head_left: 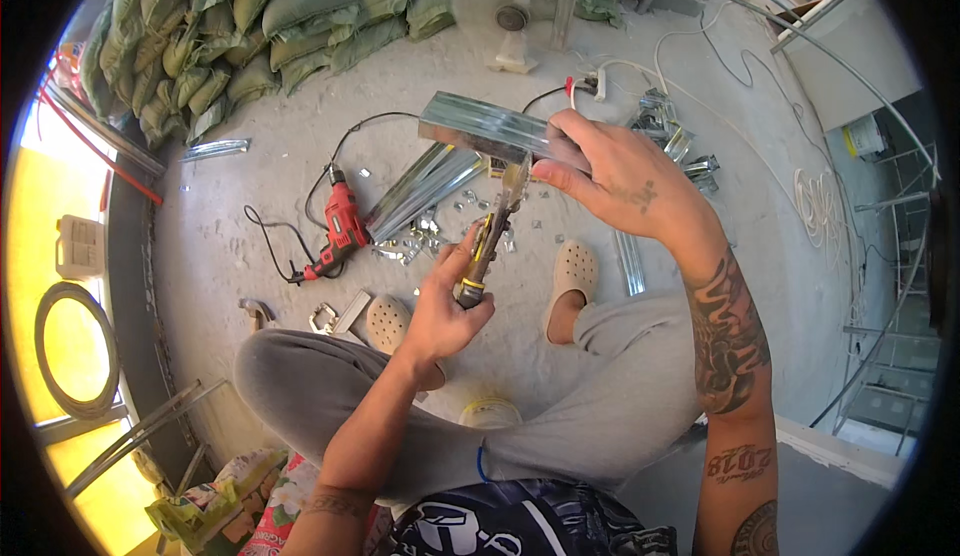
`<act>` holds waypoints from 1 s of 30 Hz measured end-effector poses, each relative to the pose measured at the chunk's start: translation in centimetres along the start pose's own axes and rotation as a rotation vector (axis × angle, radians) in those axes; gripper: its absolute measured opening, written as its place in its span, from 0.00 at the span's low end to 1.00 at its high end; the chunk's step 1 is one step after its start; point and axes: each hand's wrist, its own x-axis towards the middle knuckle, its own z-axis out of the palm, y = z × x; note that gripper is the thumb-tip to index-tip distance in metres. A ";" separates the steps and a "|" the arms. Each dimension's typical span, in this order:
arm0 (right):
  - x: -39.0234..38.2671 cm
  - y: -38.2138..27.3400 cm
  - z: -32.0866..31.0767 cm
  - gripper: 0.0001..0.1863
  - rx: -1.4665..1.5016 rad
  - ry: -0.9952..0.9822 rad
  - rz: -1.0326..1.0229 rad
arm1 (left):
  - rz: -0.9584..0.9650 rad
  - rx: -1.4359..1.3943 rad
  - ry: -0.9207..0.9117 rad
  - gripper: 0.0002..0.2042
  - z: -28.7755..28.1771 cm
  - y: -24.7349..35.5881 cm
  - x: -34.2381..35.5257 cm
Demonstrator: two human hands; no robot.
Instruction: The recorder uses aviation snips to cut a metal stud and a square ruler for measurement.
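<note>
My left hand (447, 306) is closed around the handles of a pair of metal snips (492, 241) with yellow and dark grips. Their jaws point up and meet the lower edge of a short galvanized metal channel (482, 124). That channel's right end is gripped by my right hand (630, 171), thumb below and fingers over the top. Whether the jaws are closed on the metal is hard to tell. Beneath, longer metal channels (425, 191) lie on the floor among small cut scraps (408, 244). A red corded drill (343, 218) rests to the left.
Stacked green sacks (270, 26) line the far wall beside a fan (511, 26). More metal pieces (660, 121) and a power strip (600, 81) lie at right, with coiled white cable (818, 206). A hammer (256, 313) lies left of my feet; a bucket (490, 414) stands between my legs.
</note>
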 end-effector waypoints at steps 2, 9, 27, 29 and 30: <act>0.1 -0.1 0.2 0.24 -0.004 0.005 0.014 | -0.030 0.054 0.006 0.45 -0.1 -0.2 0.0; 0.1 -0.5 0.8 0.25 0.046 -0.038 0.088 | -0.189 -0.111 0.141 0.32 -0.1 -0.3 0.2; 0.4 -0.5 2.8 0.27 0.056 0.042 0.118 | -0.277 0.192 0.077 0.15 -1.4 -0.2 0.7; 0.5 -0.3 2.7 0.27 0.076 0.027 0.122 | -0.174 0.017 0.215 0.18 -0.9 -0.5 0.8; 0.5 -0.4 2.6 0.27 0.073 0.029 0.124 | -0.171 0.015 0.214 0.18 -1.0 -0.5 0.9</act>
